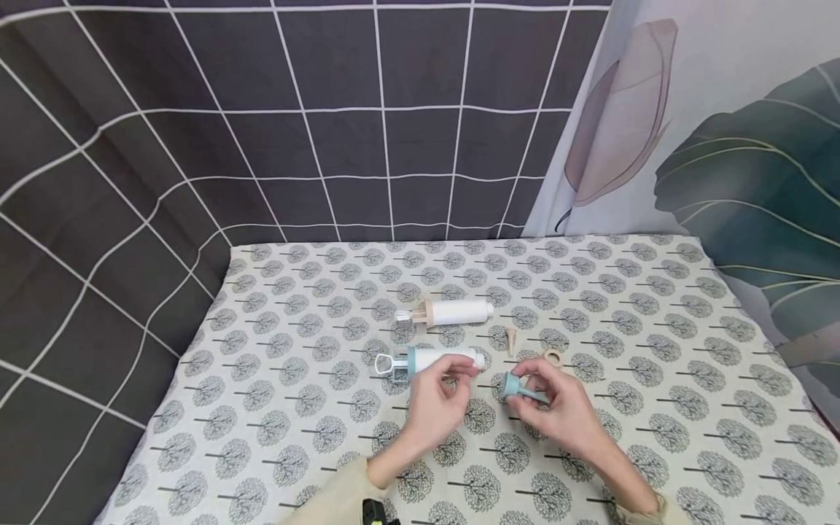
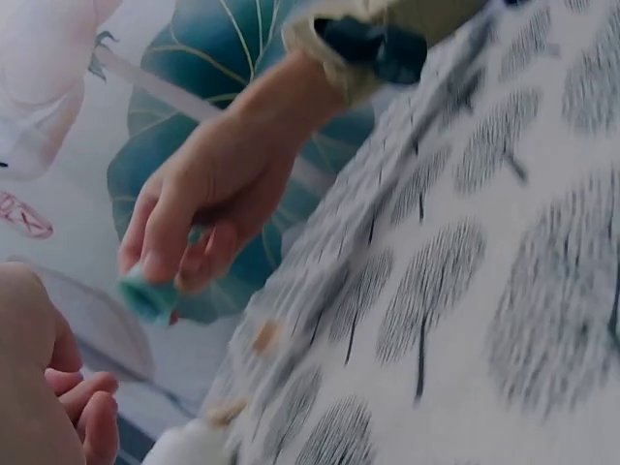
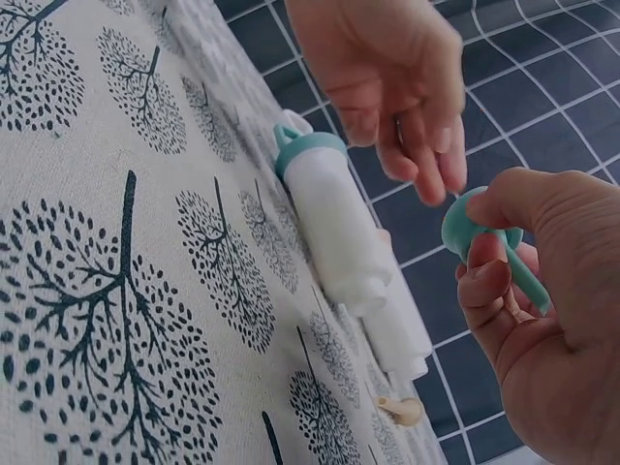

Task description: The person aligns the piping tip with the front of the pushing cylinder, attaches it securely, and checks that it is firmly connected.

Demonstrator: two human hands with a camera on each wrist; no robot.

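My right hand (image 1: pixel 558 408) pinches a small teal plastic piece (image 3: pixel 463 228) with a round cup-like head and a narrow stem, raised above the cloth. It looks like a funnel or nozzle; its exact kind is unclear. To its left, my left hand (image 1: pixel 433 412) holds nothing, and its fingers hang loosely curled in the right wrist view. Behind that hand lies a white cylinder with a teal collar (image 1: pixel 411 362) and a clear looped handle, partly hidden in the head view. A second white cylinder (image 1: pixel 459 312) with a beige collar lies farther back.
A beige cone-shaped nozzle (image 1: pixel 511 341) and a beige ring (image 1: pixel 553 357) lie on the tree-print tablecloth (image 1: pixel 295 430) beyond my right hand. A dark checked curtain (image 1: pixel 335 146) hangs behind the table and along its left side; a leaf-print curtain (image 1: pixel 755 175) hangs at the right.
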